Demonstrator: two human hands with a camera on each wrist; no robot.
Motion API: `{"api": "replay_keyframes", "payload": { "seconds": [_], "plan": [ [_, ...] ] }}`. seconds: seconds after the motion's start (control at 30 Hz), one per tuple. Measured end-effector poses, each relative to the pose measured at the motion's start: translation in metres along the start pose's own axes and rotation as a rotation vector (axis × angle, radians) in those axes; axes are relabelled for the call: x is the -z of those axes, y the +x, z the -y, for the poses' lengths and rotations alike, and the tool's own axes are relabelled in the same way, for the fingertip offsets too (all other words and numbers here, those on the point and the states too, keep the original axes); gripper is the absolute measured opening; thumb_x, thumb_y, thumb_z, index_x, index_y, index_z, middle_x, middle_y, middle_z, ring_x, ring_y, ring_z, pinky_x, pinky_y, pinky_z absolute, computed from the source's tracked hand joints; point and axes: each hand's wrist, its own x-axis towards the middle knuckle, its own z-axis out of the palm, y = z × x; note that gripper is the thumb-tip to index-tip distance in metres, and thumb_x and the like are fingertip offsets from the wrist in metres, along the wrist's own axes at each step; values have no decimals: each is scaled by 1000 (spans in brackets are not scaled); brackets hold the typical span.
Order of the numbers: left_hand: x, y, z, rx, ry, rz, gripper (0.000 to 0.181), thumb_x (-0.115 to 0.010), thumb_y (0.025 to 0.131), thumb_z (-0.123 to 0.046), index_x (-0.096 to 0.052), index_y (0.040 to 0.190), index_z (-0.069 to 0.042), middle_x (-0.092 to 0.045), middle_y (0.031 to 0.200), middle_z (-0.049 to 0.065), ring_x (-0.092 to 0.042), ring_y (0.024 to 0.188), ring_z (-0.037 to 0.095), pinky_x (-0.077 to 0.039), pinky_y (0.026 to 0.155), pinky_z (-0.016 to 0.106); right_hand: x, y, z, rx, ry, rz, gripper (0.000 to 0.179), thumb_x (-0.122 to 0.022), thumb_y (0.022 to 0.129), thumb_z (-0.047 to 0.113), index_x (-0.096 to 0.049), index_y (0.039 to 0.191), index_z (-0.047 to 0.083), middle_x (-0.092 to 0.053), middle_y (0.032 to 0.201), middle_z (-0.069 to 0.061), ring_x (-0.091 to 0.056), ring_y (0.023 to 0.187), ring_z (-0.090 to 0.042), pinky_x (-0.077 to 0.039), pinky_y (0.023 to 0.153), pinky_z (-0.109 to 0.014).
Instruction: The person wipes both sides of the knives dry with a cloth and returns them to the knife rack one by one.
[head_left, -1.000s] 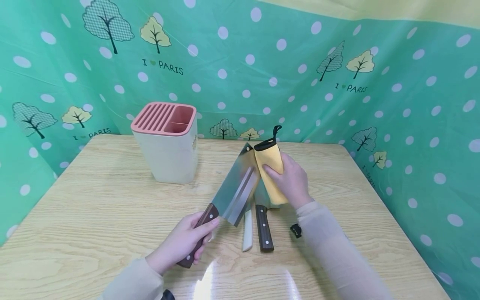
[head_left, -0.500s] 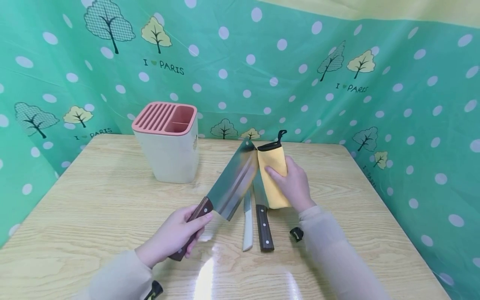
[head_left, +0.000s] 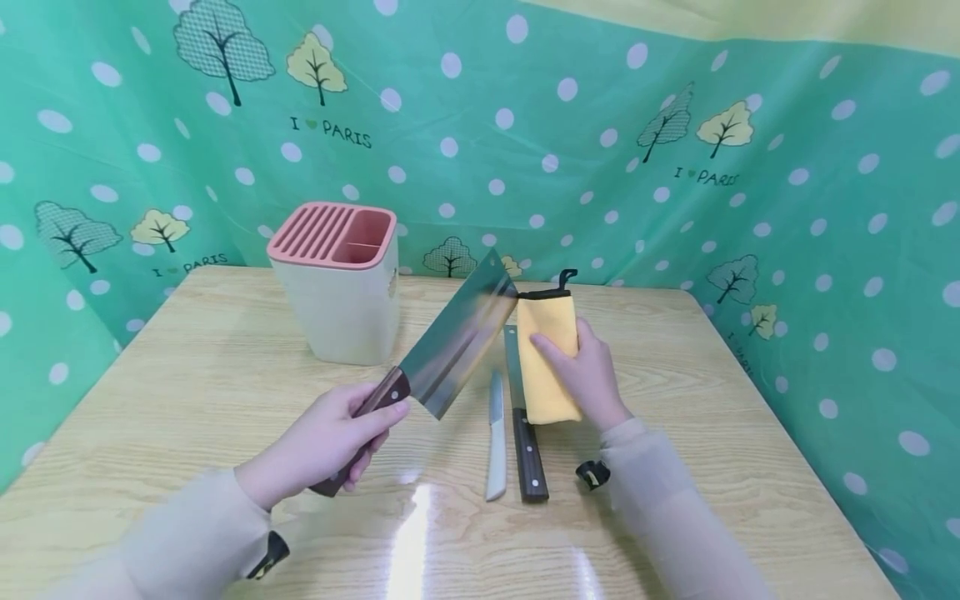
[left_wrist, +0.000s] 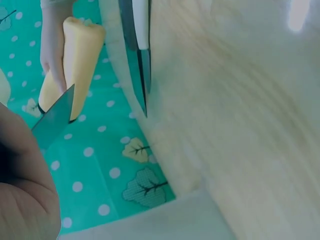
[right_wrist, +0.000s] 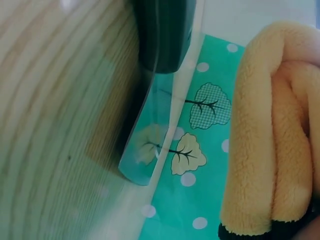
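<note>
Cleaver [head_left: 450, 342]: above the desk [head_left: 187, 375], beside the cloth [head_left: 546, 325]; likely heavy, stiff, slick-bladed. Best held by its handle [head_left: 394, 386], where your left grip [head_left: 330, 437] curls; your right grip [head_left: 588, 367] clasps the cloth.

Cleaver [head_left: 450, 346]: silver-grey blade, dark brown handle. Cloth [head_left: 543, 383]: plain yellow, black edging. Holder [head_left: 337, 312]: off-white body, pink top. Knife 1 [head_left: 497, 450]: white handle. Knife 2 [head_left: 528, 450]: dark brown handle. Table [head_left: 187, 400]: pale wood grain. Curtain [head_left: 480, 100]: green, white dots, black lettering, tree prints of 2 kinds, checked and yellow. Sleeves [head_left: 675, 517]: pale grey.
</note>
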Motion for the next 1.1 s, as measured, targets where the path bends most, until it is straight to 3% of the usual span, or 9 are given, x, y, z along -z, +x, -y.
{"api": "replay_keyframes", "payload": {
  "seconds": [0.7, 0.87, 1.1],
  "plan": [
    [51, -15, -44, 0, 217, -51, 40, -55, 100, -38, -47, 85, -2, -50, 50, 4, -53, 39, 20, -48, 41, 40, -4, -12, 7, -86, 72, 81, 58, -71, 85, 56, -53, 117, 12, -68, 94, -15, -68, 66, -21, -56, 58, -36],
    [67, -20, -59, -14, 346, -104, 38, -52, 102, -38, -50, 88, -3, -54, 55, 4, -54, 43, 19, -49, 44, 36, -7, -17, 8, -110, 67, 110, 55, -72, 85, 53, -53, 117, 12, -68, 94, -15, -68, 67, -21, -57, 59, -37],
    [97, -28, -79, 37, 529, -178, 45, -49, 100, -51, -52, 95, -6, -57, 67, 4, -55, 54, 18, -47, 47, 35, -12, -22, 4, -117, 79, 134, 54, -73, 85, 52, -55, 115, 11, -68, 92, -14, -67, 65, -21, -56, 58, -36]
  ]
}}
